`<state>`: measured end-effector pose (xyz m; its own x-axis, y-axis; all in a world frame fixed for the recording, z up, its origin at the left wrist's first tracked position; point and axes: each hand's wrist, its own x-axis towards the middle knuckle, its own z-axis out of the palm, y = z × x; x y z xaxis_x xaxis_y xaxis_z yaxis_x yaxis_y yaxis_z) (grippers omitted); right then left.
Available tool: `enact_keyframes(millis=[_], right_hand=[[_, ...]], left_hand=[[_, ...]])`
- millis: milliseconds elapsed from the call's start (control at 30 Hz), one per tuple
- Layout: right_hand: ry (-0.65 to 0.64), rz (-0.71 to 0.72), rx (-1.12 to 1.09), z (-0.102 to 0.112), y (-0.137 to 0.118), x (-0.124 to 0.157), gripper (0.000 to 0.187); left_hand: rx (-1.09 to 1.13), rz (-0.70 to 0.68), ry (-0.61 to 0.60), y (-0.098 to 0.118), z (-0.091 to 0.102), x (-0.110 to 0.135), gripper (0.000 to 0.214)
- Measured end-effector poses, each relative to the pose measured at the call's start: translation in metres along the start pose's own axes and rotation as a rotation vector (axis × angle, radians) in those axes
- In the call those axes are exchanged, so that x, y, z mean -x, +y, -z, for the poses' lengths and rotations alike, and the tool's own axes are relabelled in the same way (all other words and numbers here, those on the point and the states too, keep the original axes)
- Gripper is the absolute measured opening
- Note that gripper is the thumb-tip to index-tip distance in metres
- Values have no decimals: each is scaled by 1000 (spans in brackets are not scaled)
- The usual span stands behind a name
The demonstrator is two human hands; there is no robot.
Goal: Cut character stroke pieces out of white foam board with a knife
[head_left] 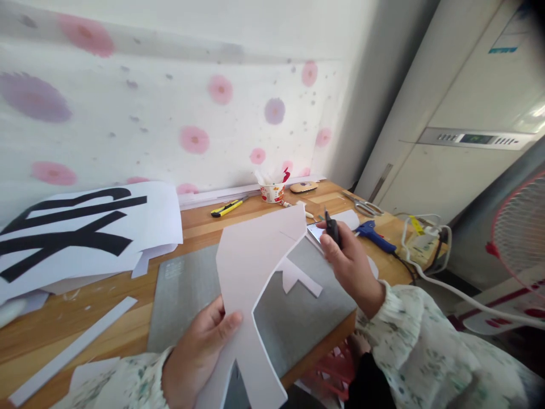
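My left hand (203,343) grips a large white foam board cutout (255,255) by its narrow middle, thumb on the front face. The piece is held tilted above a grey cutting mat (183,289), its lower end split into two legs. In my right hand (349,264) is a black-handled craft knife (331,227), its tip pointing up, apart from the board. A small white offcut (302,277) lies on the mat between my hands. Behind my right hand a phone (315,232) is partly hidden.
Printed sheets with black characters (85,227) and a white strip (76,346) lie left. At the back are a yellow box cutter (229,208), a paper cup (272,192) and a mouse (304,187). Scissors (366,205), a blue glue gun (375,236) and a power strip (426,238) sit right.
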<state>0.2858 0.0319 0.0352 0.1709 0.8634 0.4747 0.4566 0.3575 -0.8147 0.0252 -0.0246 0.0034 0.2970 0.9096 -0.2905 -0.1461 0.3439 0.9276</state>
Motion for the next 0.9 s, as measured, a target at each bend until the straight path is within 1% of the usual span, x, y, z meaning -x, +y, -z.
enact_keyframes(millis=[67,100,133,167,200,267,333,367,400,433,467,533,567,633,700,767,833,900], right_hand=[[-17,-238,-334,1,-1,-4,47],[-23,-339,-452,1,-1,-5,49],[-30,-411,-517,1,-1,-7,51],[-48,-453,-532,2,0,-8,50],[-77,-477,-517,3,2,-8,47],[-160,-495,-453,4,8,-7,41],[-273,-512,-396,4,12,-2,34],[-339,-516,-365,3,14,2,31],[-408,-513,-329,0,14,6,28],[-474,-502,-287,-3,13,11,25],[-537,-480,-238,-8,11,17,22],[-655,-399,-123,-22,5,28,20],[-714,-336,-60,-31,0,33,19],[-826,-177,66,-51,-11,42,18],[-932,-11,172,-71,-22,51,17],[-1026,133,245,-85,-33,60,17],[-1118,248,275,-89,-41,70,17],[-1234,364,241,-78,-48,78,19]], left_hand=[[-161,-43,-74,3,7,-6,57],[-257,-57,-130,5,12,-10,59],[-354,-59,-194,9,17,-12,60],[-435,-66,-224,13,22,-15,60],[-503,-80,-225,20,28,-16,59],[-592,-74,-234,37,42,-13,55],[-651,-51,-142,59,59,-4,48],[-670,-26,-65,71,69,3,43],[-662,-45,46,81,80,11,39],[-654,-42,91,91,91,20,36],[-633,-49,146,98,102,29,33],[-539,15,243,105,123,47,33],[-503,53,294,105,131,55,35],[-462,84,373,101,143,67,40],[-457,53,401,96,148,75,48],[-467,17,416,93,147,83,49],[-476,-3,437,91,144,91,46],[-475,10,432,89,141,97,46]])
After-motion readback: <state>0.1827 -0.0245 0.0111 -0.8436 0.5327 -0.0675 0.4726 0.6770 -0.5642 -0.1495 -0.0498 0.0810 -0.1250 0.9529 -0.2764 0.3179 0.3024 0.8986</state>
